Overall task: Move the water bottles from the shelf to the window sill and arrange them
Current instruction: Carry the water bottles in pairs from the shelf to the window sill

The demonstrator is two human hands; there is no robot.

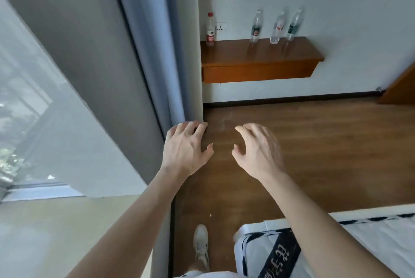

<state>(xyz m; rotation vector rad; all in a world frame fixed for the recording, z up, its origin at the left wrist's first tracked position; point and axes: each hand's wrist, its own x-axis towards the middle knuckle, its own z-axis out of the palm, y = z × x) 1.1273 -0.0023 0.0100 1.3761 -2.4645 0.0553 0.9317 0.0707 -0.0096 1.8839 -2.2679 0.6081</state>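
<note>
Several clear water bottles stand upright on a wooden wall shelf point(258, 62) ahead. A red-capped bottle with a red label point(210, 29) is at the shelf's left end. Three more stand toward the right: one with a dark and red label point(256, 27), one with a white and red label point(278, 28), one with a green label point(294, 25). My left hand point(185, 149) and my right hand point(258, 149) are stretched forward side by side, fingers loosely spread, holding nothing, well short of the shelf. The beige window sill point(67, 232) lies at lower left.
A grey-blue curtain point(143, 41) hangs between the window point(20, 98) and the shelf wall. A white bed corner with a dark band point(280, 253) sits at lower right. Brown wood floor point(314, 143) stretches to the shelf. My shoe point(201, 241) is on the floor below.
</note>
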